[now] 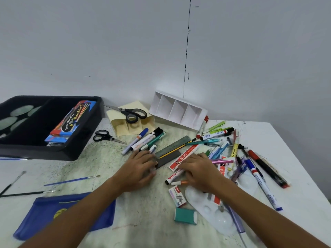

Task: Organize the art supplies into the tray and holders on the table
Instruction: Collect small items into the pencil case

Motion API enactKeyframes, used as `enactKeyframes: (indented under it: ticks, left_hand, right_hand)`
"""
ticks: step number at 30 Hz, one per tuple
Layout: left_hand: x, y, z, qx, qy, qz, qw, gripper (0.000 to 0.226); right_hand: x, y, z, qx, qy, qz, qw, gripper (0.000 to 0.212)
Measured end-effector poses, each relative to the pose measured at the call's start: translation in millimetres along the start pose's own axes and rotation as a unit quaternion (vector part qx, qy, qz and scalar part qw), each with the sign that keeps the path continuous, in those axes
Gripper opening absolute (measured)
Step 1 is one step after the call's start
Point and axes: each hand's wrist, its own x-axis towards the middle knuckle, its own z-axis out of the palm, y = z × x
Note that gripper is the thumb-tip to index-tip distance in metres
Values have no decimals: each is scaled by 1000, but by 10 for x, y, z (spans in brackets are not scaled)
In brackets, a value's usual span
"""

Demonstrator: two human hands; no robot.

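Most of the job is still ahead: your left hand (pixel 141 165) lies flat, fingers fairly straight, over the near end of the flat dark grey box with a yellow-and-black pencil on top (pixel 170 151); whether the fingertips have actually closed on it I cannot tell. Your right hand (pixel 198 169) rests palm-down on the red-and-white cardboard pencil box (pixel 184 158), fingers loosely bent, no clear pinch visible. Risk one: the pencil sits loose on the grey box, so tilting the box on lift likely rolls it off into the pile. Risk two: the loose heap of markers and pens (pixel 232 149) touches your right hand's far side; sweeping sideways would scatter them toward the table's right edge (pixel 304 176). Risk three: the white divided cardboard holder (pixel 177 111) is tipped on its side against the wall, and the cream paper holder (pixel 132 120) has large black-handled scissors (pixel 133 113) lying across it, so dropping pens in now would likely spill or crush it. Stand the white one up first. The black plastic tray (pixel 89 133) at far left already holds a blue-and-red pencil box (pixel 71 120); reaching there crosses small black scissors (pixel 105 136), so mind the blades.
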Motion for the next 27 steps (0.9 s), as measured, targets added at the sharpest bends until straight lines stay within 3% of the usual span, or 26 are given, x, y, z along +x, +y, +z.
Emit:
enactKeyframes:
  ticks: [8,11,16,18,20,22,25,27]
  left_hand:
    - [33,-71,-147,-110,52,8,993,27]
    - [-8,-123,-189,-156,89,-21,984,20]
    - [-89,-143,-230,-274,154,-110,943,21]
    - [-90,-111,-254,-367,175,-186,894,19]
    - [-44,-73,-306,-509,194,-261,797,19]
    - [38,-14,-360,-608,217,-313,697,26]
    - [223,156,-388,-711,185,-337,589,46]
    - [340,307,-358,-761,150,-332,537,60]
  right_hand:
    - [299,-129,-120,73,41,21,996,27]
    - [497,-276,-116,98,-27,-9,995,26]
    - [768,-435,-44,26,-115,-21,993,33]
    - [817,-439,-41,25,-115,-19,993,29]
    - [834,-427,-64,68,-93,-10,993,28]
    - [836,-433,-125,197,-27,44,979,25]
    - [840,-490,-229,336,104,108,930,19]
    - [863,-551,-283,323,113,103,934,14]
